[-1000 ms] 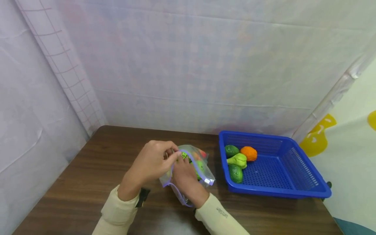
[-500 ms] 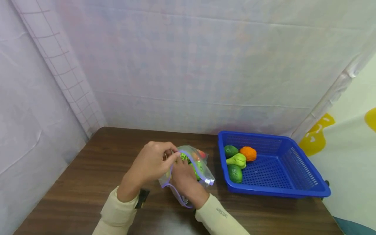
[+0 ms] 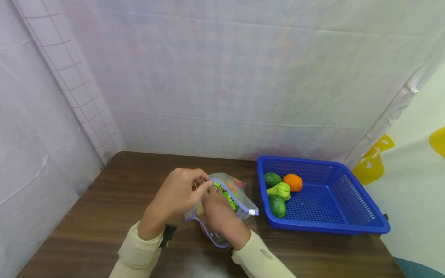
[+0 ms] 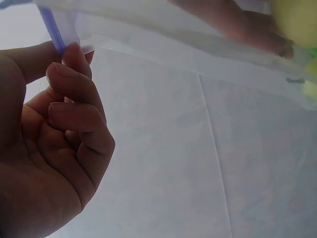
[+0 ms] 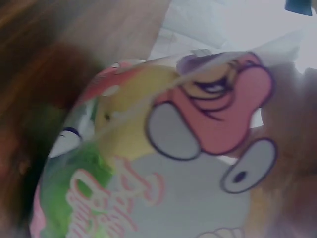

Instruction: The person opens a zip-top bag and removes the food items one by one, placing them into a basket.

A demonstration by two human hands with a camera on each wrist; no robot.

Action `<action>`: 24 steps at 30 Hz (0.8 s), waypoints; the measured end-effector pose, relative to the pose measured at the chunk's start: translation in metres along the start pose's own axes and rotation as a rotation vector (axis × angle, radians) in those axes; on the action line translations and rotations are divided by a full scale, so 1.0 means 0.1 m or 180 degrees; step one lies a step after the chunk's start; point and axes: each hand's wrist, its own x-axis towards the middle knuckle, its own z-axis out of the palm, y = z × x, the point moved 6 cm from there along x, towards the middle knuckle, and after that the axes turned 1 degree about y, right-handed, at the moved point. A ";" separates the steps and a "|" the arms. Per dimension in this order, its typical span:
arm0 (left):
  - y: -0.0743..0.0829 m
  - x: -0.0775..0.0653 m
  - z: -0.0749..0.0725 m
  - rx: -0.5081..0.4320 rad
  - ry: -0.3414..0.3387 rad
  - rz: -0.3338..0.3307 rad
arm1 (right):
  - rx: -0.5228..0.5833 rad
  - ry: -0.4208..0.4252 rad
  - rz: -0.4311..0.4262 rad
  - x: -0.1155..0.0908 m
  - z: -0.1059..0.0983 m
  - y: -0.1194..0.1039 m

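Note:
In the head view, a clear zip bag (image 3: 246,200) with a purple seal lies gaping in the middle of the table. My left hand (image 3: 179,193) pinches its left rim between thumb and forefinger; the left wrist view shows the purple strip (image 4: 52,27) in that pinch. My right hand (image 3: 219,212) reaches into the bag, fingers pointing down at a bright green, dark-speckled piece (image 3: 231,201). Through the plastic, a straight finger (image 4: 237,25) lies close to a yellow piece (image 4: 297,20). Cartoon print (image 5: 213,109) covers the bag's side. A red piece (image 3: 238,182) shows at its far end.
Right of the bag stands a blue plastic basket (image 3: 326,228). At its left end lie two dark green avocados (image 3: 277,206), a light green vegetable (image 3: 281,190) and an orange fruit (image 3: 293,182). White cloth (image 3: 226,85) hangs behind the brown table (image 3: 139,170).
My right hand has shifted slightly inside the bag, its fingers a little more bent. The bag's slider corner has swung right and its left edge has spread left. My left hand keeps its pinch.

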 end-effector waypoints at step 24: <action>-0.03 0.00 0.01 0.0002 0.0016 -0.0058 | 0.0162 -0.0001 -0.0153 -0.26 -0.58 -0.04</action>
